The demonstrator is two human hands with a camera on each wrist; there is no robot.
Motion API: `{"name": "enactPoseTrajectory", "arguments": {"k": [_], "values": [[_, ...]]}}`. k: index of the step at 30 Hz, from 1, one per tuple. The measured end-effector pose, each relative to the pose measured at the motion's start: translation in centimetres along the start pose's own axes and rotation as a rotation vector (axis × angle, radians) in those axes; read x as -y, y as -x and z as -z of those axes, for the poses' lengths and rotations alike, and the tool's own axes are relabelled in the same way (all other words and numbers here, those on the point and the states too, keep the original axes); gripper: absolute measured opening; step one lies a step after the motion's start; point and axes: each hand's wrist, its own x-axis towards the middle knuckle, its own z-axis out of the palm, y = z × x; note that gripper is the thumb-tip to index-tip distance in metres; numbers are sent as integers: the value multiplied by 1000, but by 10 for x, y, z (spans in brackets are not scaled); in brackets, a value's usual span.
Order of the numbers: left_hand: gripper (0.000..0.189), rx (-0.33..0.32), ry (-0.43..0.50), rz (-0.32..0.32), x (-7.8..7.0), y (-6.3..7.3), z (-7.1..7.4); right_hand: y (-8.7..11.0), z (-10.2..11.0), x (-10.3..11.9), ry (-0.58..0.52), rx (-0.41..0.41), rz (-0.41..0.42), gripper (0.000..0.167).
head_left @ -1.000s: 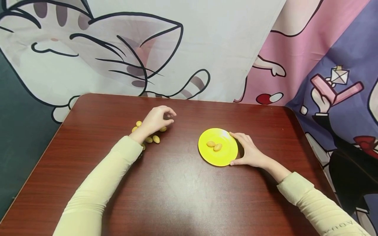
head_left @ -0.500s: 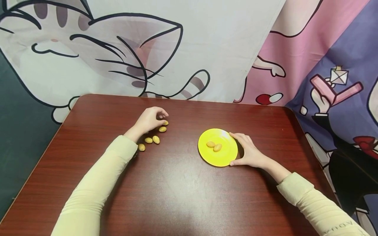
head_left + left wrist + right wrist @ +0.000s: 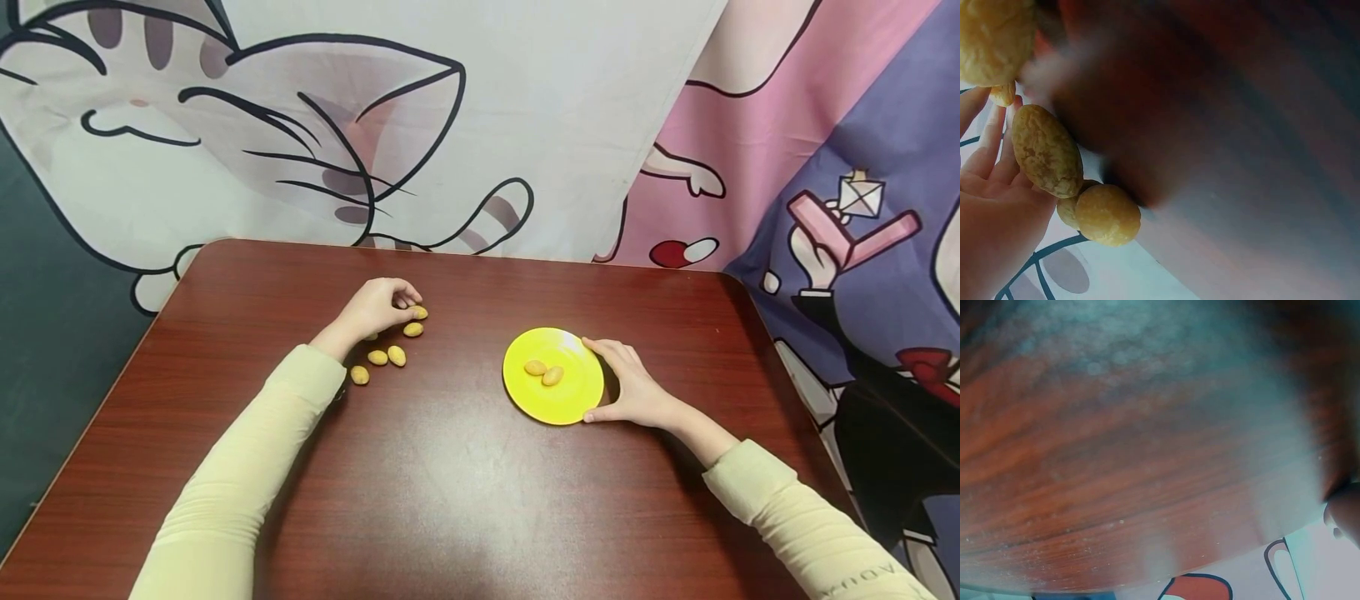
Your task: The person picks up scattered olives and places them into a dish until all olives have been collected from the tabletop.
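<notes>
Yellow and oval, one wrinkled piece (image 3: 421, 313) sits pinched in the left hand (image 3: 375, 307), left of the plate (image 3: 553, 407). From where I stand it looks light, firm, perhaps slippery, best held across its middle. The right hand (image 3: 632, 382) grips the plate's rim.

Two yellow pieces (image 3: 552, 376) are lying on one plate (image 3: 551, 408); at least six outer pieces (image 3: 397, 356) are showing outside it, one mostly hidden; one worktop (image 3: 465, 475) is lying underneath.
</notes>
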Motion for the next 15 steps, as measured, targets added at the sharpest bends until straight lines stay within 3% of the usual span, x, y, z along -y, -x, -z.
{"name": "enactPoseTrajectory", "arguments": {"k": [15], "values": [[15,-3,-30,3,-1,0,-1,0,-1,-2,4,1,-5,120]]}}
